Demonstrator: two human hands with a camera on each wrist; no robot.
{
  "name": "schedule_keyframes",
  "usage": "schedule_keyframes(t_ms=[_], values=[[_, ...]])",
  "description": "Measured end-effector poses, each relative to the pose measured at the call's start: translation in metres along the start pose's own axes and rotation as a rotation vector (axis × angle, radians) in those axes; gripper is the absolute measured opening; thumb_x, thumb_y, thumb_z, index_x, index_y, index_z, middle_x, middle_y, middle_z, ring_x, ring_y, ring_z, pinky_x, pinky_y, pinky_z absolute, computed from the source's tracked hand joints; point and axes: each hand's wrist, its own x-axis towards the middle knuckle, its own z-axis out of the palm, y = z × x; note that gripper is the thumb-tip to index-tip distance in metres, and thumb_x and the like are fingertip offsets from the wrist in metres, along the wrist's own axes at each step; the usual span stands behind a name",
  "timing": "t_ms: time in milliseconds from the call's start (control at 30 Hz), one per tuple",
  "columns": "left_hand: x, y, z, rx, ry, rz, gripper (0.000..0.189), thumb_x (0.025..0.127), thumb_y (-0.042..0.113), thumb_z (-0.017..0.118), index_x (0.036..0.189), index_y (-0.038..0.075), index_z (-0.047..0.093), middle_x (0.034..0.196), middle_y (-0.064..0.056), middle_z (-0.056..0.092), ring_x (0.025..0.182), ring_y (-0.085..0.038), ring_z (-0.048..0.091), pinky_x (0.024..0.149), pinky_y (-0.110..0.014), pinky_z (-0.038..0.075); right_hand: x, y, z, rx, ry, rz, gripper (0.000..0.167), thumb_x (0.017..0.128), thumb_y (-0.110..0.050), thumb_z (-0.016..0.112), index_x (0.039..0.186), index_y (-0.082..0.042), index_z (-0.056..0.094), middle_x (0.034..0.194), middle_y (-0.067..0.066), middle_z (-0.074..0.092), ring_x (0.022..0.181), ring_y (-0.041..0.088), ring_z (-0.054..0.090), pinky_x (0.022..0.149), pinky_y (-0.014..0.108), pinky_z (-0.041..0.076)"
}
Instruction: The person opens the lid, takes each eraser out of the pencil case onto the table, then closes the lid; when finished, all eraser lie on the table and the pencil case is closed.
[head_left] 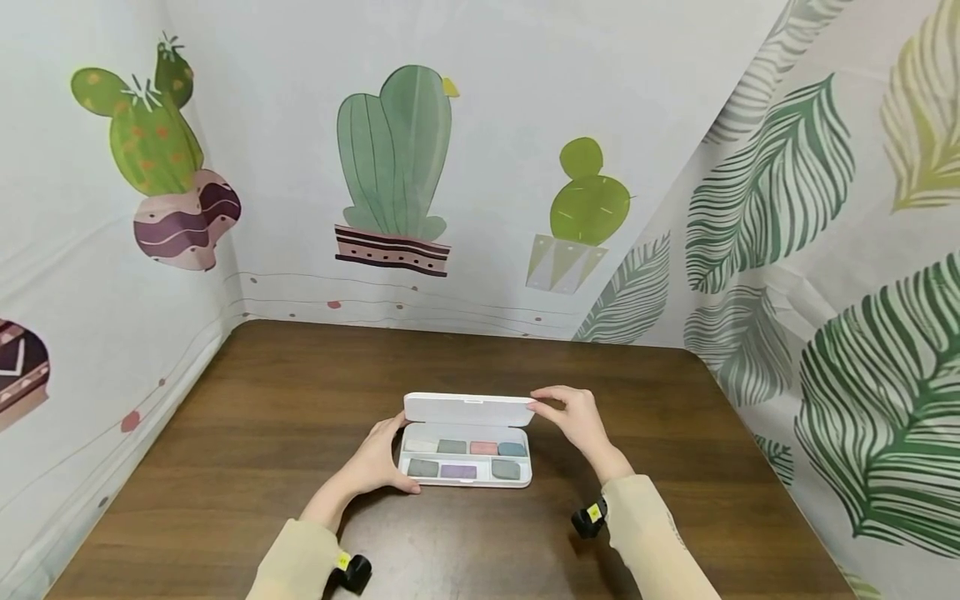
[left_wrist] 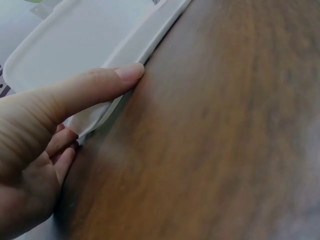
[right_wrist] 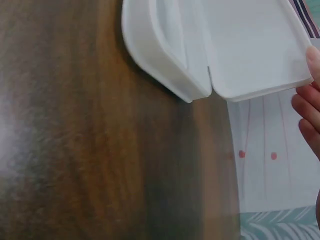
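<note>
A white box [head_left: 480, 482] with a hinged lid [head_left: 465, 409] lies on the table, its lid raised at the back. In the head view, rectangular blocks in grey, pink, blue, purple and white sit inside, in two rows. My left hand [head_left: 375, 462] grips the box's left end, thumb at the front corner and fingers around the back. The left wrist view shows the thumb [left_wrist: 131, 73] along the front edge. At the lid's upper right corner, my right hand [head_left: 576, 421] pinches the rim between thumb and fingers. The blocks are out of sight in both wrist views.
The brown wooden table [head_left: 315, 367] runs back to a white cloth backdrop [head_left: 502, 100] printed with cacti and leaves. Similar cloth hangs along the left and right sides. A small black camera [head_left: 356, 573] is strapped at the left wrist, another camera [head_left: 588, 518] at the right.
</note>
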Motion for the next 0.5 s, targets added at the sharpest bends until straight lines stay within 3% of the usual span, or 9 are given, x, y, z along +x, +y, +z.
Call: schedule_keyframes(t_ms=[100,333,500], values=[[-0.001,0.000,0.000,0.001,0.002,-0.002,0.126,0.043,0.025,0.098,0.147,-0.006,0.034,0.139,-0.021,0.052,0.133,-0.039,0.040,0.107,-0.054,0.035,-0.004,0.004,0.004,-0.001,0.059,-0.022,0.019,0.075,-0.012,0.082,0.092,-0.003,0.078,0.087,0.009,0.076,0.082,0.025,0.073,0.070,0.039,0.058],[-0.001,0.001,-0.001,0.000,0.007,0.005,0.125,0.042,0.025,0.098,0.147,-0.004,0.036,0.137,-0.018,0.054,0.131,-0.038,0.041,0.107,-0.054,0.036,-0.014,0.012,0.014,0.056,0.126,0.014,0.017,0.072,-0.006,0.083,0.086,0.000,0.077,0.083,0.012,0.076,0.077,0.027,0.073,0.065,0.040,0.058],[-0.001,0.001,-0.001,0.002,0.004,0.003,0.125,0.042,0.025,0.097,0.147,-0.003,0.036,0.137,-0.017,0.054,0.131,-0.037,0.041,0.106,-0.054,0.036,-0.017,0.015,0.023,0.126,0.161,0.127,0.014,0.075,-0.008,0.082,0.086,-0.001,0.077,0.080,0.011,0.076,0.073,0.010,0.070,0.063,0.021,0.053]])
